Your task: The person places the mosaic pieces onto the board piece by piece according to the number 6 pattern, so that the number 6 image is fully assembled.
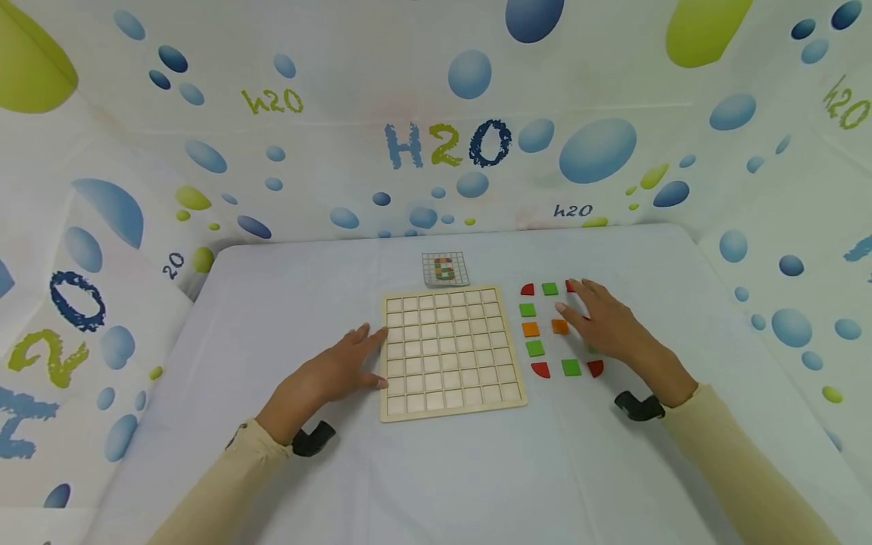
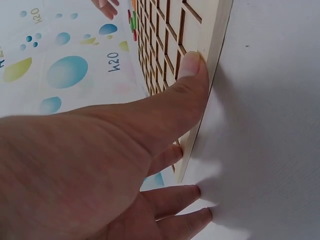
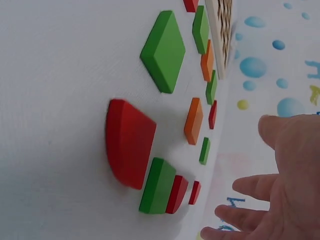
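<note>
A wooden grid board (image 1: 443, 333) with bare square cells lies on the white cloth in the head view. My left hand (image 1: 341, 369) rests at its left edge; in the left wrist view the thumb (image 2: 189, 67) lies on the rim, with other fingers spread beside it. To the board's right are flat colored tiles, among them an orange square (image 1: 560, 326), a green square (image 1: 571, 367) and a red rounded-corner tile (image 1: 540, 370). Over this group hovers my right hand (image 1: 608, 324), fingers extended and holding nothing; it partly covers some tiles.
Behind the board lies a small card (image 1: 446, 269) with a grid and a colored figure of red, green and orange parts. A white cloth printed with blue and green drops (image 1: 470, 74) rises at the back and sides. Each wrist wears a black camera mount (image 1: 313, 439).
</note>
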`<state>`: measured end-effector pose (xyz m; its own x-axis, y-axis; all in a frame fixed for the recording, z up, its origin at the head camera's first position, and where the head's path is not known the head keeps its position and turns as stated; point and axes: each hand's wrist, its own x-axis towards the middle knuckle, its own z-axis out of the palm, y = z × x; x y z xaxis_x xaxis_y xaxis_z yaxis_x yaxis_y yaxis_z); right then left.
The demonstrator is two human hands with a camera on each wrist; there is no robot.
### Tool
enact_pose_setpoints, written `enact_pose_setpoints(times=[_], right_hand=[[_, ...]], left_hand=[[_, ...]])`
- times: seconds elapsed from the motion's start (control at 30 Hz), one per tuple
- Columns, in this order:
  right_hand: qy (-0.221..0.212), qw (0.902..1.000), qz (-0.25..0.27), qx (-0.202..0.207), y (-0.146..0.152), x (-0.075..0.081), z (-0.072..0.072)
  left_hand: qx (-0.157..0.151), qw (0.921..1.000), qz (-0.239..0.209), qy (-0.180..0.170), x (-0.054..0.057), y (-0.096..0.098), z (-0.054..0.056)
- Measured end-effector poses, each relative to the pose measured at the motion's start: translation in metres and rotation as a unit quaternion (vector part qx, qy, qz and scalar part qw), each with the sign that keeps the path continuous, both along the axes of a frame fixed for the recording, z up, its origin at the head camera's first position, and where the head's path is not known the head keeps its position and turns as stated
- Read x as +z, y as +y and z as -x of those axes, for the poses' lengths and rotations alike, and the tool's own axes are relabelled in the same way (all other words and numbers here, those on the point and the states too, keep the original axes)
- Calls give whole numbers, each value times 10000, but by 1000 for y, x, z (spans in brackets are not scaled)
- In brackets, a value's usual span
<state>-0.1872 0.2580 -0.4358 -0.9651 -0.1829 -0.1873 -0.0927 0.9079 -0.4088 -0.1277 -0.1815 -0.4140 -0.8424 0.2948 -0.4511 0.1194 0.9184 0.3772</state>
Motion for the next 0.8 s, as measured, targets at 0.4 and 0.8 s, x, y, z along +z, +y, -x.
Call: enact_pose_setpoints(times=[0.4, 0.8], right_hand=[[58, 9997, 198, -164, 20, -4, 17], [248, 9977, 576, -255, 30, -15, 41]], left_hand=[[-7, 10000, -11, 44, -2, 0, -2], [-30, 10000, -68, 51, -1, -1, -3]])
